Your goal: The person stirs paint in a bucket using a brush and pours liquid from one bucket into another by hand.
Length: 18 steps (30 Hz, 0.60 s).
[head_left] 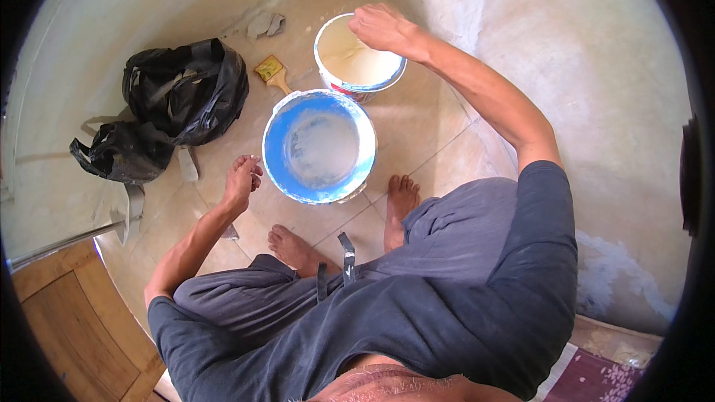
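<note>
A bucket with a blue inside (pixel 277 141) stands on the floor before me, with whitish, cloudy matter at its bottom. Just beyond it, slightly right, is a white bucket (pixel 322 59) holding a cream-coloured, thick-looking mass. My right hand (pixel 383 28) reaches over the far right rim of that white bucket, fingers closed and pointing down inside; what they grip is hidden. Left of the blue bucket, my left hand (pixel 242 179) hangs apart from it, fingers loosely curled but separated, with nothing visible in them. White smears mark its fingertips.
A wide paintbrush (pixel 272 71) lies by the buckets. Black plastic bags (pixel 216 97) sit at the left wall, with a flat scraper-like piece (pixel 188 164) beside them. A crumpled grey scrap (pixel 266 25) lies near the far corner. My bare feet (pixel 294 249) are close to the blue bucket. A wooden door (pixel 78 327) is lower left.
</note>
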### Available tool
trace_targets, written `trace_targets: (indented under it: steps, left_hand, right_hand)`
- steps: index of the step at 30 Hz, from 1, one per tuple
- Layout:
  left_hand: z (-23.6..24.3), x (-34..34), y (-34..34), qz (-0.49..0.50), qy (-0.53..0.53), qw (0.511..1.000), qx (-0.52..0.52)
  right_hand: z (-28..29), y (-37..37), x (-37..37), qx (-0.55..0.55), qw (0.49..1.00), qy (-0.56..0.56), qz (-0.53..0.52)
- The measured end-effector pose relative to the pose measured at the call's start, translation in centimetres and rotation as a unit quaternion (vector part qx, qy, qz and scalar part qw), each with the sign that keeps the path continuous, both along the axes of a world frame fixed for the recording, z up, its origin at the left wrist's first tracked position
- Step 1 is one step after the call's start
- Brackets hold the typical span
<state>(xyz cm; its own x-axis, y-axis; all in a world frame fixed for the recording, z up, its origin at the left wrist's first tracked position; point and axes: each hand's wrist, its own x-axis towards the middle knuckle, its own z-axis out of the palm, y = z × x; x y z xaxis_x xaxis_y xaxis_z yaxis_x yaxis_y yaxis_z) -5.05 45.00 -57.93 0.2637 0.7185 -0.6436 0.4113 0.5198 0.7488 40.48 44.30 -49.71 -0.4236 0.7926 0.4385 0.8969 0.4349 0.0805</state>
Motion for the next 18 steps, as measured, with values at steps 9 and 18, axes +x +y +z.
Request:
trace_targets:
  steps: [9,18]
  left_hand:
    - [0.0,0.5,0.2,-0.014,-0.009,1.0,0.004]
    - [0.5,0.1,-0.3,-0.016,-0.047,0.998,0.027]
  right_hand:
    - [-0.2,0.4,0.0,-0.281,0.947,0.152,-0.033]
    - [1.3,-2.0,-0.3,-0.142,0.989,0.036,-0.028]
